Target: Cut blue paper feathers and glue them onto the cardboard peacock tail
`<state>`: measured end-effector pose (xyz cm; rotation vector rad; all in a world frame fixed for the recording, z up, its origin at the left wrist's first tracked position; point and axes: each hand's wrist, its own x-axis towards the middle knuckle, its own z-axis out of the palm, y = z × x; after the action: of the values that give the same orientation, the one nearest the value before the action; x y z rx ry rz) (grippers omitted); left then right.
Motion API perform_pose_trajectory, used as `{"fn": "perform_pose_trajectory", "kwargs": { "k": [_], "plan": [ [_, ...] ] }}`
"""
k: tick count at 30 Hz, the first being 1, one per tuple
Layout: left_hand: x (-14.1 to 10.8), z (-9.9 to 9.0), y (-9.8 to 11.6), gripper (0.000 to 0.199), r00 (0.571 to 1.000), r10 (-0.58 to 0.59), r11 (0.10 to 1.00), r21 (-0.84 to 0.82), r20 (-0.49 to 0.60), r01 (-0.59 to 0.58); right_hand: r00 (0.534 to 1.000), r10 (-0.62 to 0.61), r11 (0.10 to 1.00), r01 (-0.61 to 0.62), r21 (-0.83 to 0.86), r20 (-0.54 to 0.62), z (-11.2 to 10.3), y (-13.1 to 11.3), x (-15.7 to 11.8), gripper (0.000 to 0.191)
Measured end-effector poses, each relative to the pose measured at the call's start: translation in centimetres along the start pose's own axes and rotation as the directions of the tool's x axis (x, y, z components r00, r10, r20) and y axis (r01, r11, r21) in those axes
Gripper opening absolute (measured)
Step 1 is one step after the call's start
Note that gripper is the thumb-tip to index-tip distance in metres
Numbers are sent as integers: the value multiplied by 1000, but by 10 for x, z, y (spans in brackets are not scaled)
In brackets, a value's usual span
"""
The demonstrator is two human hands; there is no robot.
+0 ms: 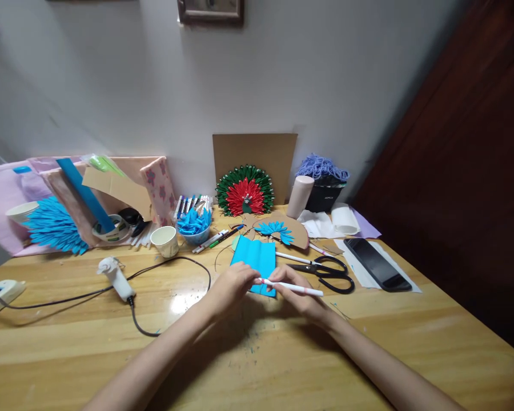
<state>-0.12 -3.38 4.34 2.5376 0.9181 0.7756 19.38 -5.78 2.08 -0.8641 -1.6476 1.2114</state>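
Observation:
A white marker (302, 289) with pink marks lies across both hands above the table. My right hand (300, 297) is closed round its barrel, with the plain end pointing right. At the other end of the marker, the fingers of my left hand (235, 282) are pinched together; exactly what part they grip is partly hidden. Behind and beneath the hands is a creased sheet of blue paper (257, 257). Black-handled scissors (336, 274) lie right of the paper, beside a second white marker (293, 258).
A glue gun (116, 279) with its black cord lies on the left. Farther back are a paper cup (164, 240), a bowl of blue paper pieces (195, 225), a cardboard fan with blue petals (300, 233) and a red-green peacock craft (245, 194). A phone (379, 265) rests at right.

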Motion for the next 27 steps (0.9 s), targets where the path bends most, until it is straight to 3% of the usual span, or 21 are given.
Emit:
{"fn": "perform_pose_trajectory", "kwargs": {
  "k": [4,6,8,12,14,16,19,22,24,27],
  "plan": [
    [6,-6,-6,26,999,-35,998,-58,9,36,998,18,996,-13,-87,63,-6,-1,6,19],
    [6,-7,-20,27,985,-140,989,-67,-101,133,995,62,991,-51,-124,80,-18,-1,13,32],
    [3,-11,-38,30,919,-306,949,-9,-248,314,996,88,961,-87,-264,-8,-40,-1,18,31],
    [-8,-29,-71,30,801,-487,730,343,-348,592,974,183,690,-224,-688,-134,-102,-3,15,7],
    [-12,-36,-76,27,764,-536,590,487,-360,644,949,244,587,-307,-749,-198,-129,-3,6,5],
    [-12,-37,-72,27,749,-541,508,560,-383,654,913,337,510,-383,-770,-231,-145,-2,-2,10],
    [-8,-22,-58,32,788,-530,586,538,-313,607,872,427,459,-437,-773,-240,-148,4,-7,19],
    [-7,0,-46,38,809,-570,713,401,-145,575,890,396,440,-400,-804,-227,-139,9,-6,24],
    [-7,12,-44,38,805,-582,745,322,-113,584,908,374,446,-355,-821,-190,-135,8,-4,21],
    [-7,17,-49,29,805,-587,784,185,-92,593,933,342,527,-287,-800,-109,-134,1,-2,12]
  ]
}}
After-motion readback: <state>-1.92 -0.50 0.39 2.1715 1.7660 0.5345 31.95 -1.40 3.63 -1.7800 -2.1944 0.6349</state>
